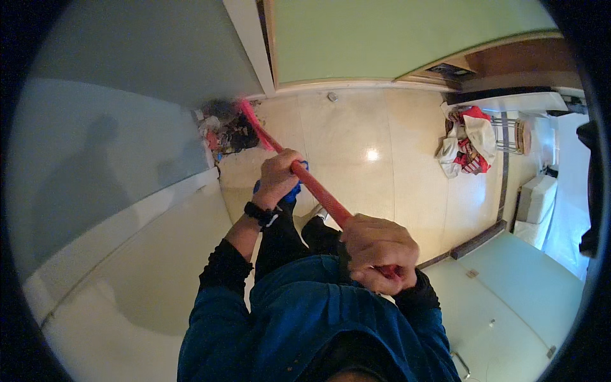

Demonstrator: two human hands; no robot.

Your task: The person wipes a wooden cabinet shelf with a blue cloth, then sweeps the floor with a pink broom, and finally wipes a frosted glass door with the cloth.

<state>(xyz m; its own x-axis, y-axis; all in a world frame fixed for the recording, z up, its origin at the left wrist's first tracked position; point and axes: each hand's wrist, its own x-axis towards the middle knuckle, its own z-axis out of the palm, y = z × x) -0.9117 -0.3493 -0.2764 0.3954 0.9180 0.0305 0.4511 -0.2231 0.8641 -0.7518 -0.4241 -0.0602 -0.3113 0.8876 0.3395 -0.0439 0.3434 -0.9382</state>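
Observation:
Both of my hands grip the red pole of a broom [321, 192], which slants from my right side toward the far left corner. My left hand [279, 175] wraps the lower part of the pole, with a black band on its wrist. Close to my chest, my right hand [382, 250] is closed around the upper end. The pink broom head [255, 124] looks blurred and touches the floor beside a dark heap of litter [231, 129]. Paper scraps and bits of coloured trash show in that heap, against the grey wall.
A bundle of red and white cloth [470, 141] lies on the floor at right, beside a stool [515, 137]. A small round metal floor stop [332, 97] sits near the green panel [382, 43]. A frosted glass door [506, 305] stands at lower right, near a white box [537, 198].

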